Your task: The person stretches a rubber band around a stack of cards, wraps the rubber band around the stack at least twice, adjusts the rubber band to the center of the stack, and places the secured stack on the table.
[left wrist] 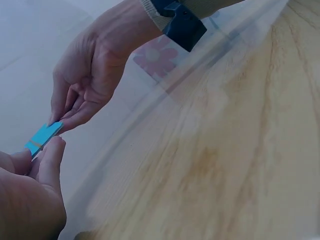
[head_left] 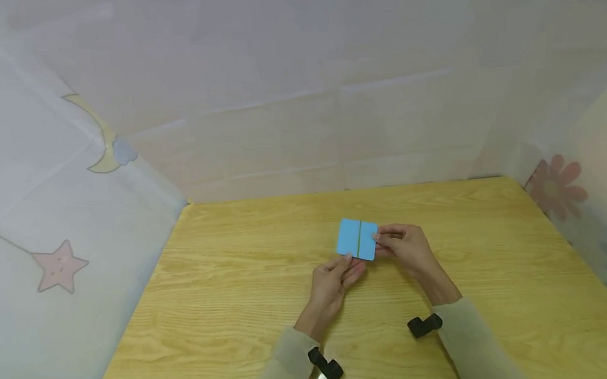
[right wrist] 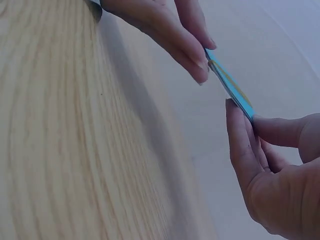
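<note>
A thin stack of light blue cards (head_left: 349, 237) is held up above the table, with a yellowish rubber band (head_left: 359, 240) around it. My left hand (head_left: 330, 284) pinches its near edge between thumb and fingers. At the right edge, my right hand (head_left: 408, 248) grips it, thumb on top and fingers beneath. In the right wrist view the stack (right wrist: 226, 80) appears edge-on, with thin layers along its side and the band (right wrist: 235, 86) running over it. Its underside is mostly hidden.
A wood-grain table (head_left: 228, 276) lies under both hands. Pale sheeting (head_left: 287, 98) rises behind and on both sides, printed with a moon, a star (head_left: 63, 266) and a flower (head_left: 558, 186). Black devices (head_left: 424, 326) are strapped to both wrists.
</note>
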Tool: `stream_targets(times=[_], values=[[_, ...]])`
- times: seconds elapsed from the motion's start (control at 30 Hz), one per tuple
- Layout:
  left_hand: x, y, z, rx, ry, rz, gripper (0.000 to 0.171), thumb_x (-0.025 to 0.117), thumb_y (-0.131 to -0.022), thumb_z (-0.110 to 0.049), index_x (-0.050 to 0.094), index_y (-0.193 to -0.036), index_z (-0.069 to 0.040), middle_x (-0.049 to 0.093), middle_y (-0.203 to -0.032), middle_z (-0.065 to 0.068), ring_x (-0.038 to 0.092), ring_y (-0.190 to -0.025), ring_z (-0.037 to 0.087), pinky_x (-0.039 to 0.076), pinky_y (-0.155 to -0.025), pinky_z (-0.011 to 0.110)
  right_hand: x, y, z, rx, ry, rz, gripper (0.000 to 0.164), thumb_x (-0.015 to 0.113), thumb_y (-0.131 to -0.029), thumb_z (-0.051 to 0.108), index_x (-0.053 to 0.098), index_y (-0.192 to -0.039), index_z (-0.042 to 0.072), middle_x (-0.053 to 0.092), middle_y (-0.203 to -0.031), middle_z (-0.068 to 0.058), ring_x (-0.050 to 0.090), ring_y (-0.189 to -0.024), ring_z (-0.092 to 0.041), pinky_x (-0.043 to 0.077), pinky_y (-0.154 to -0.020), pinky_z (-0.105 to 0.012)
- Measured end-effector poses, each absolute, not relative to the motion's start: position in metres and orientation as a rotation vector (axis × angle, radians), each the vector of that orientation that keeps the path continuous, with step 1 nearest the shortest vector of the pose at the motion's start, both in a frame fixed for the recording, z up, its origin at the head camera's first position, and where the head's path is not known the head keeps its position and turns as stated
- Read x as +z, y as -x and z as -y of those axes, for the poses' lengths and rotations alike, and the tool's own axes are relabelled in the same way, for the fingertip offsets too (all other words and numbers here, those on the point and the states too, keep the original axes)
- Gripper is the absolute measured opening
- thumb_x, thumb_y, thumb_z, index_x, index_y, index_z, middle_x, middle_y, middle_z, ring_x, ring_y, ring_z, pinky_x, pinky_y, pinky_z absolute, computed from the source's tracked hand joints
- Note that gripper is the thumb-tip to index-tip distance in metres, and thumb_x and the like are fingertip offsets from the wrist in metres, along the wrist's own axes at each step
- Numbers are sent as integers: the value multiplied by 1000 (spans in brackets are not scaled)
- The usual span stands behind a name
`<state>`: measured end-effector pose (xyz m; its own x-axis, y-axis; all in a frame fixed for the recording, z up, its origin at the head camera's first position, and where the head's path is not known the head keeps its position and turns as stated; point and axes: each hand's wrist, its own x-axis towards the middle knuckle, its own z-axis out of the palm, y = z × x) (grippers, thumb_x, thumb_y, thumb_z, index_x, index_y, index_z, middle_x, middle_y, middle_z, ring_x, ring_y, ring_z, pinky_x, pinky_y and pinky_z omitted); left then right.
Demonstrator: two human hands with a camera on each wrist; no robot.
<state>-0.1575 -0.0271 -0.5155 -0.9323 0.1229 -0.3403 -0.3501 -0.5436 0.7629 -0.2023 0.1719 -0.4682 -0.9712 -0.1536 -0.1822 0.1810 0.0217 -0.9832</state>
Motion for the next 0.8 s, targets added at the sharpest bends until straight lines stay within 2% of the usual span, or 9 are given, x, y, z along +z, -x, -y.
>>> stream_targets(times=[0.2, 0.33, 0.57, 0.8], values=[[-514, 153, 18, 2503, 336, -1314, 27, 65, -104, -8, 70, -124, 11, 80, -102, 15, 80, -102, 24, 64, -98, 37, -468, 200, -171, -2050, -21, -2051, 40, 64, -104, 4, 54, -134, -20, 74, -96, -1, 78, -84, -10, 67, -89, -38], [-513, 152, 16, 2489, 315, -1310, 25, 64, -105, -7, 70, -121, 11, 79, -99, 13, 79, -102, 24, 64, -99, 38, -467, 199, -168, -2056, -5, -2034, 41, 64, -104, 5, 54, -135, -20, 74, -97, -1, 78, -84, -9, 68, -86, -33], [-511, 152, 24, 2492, 327, -1318, 25, 61, -106, -6, 69, -123, 11, 78, -100, 15, 78, -108, 29, 63, -101, 39, -471, 197, -162, -2097, 9, -1976, 36, 65, -103, 2, 56, -129, -20, 73, -94, -1, 78, -84, -11, 68, -86, -34], [-512, 155, 29, 2473, 316, -1328, 27, 63, -105, -8, 69, -124, 10, 78, -102, 16, 78, -107, 27, 63, -101, 38, -474, 200, -163, -2108, 17, -1995, 28, 64, -103, 1, 59, -121, -20, 74, -91, 0, 78, -83, -11, 68, -85, -35]])
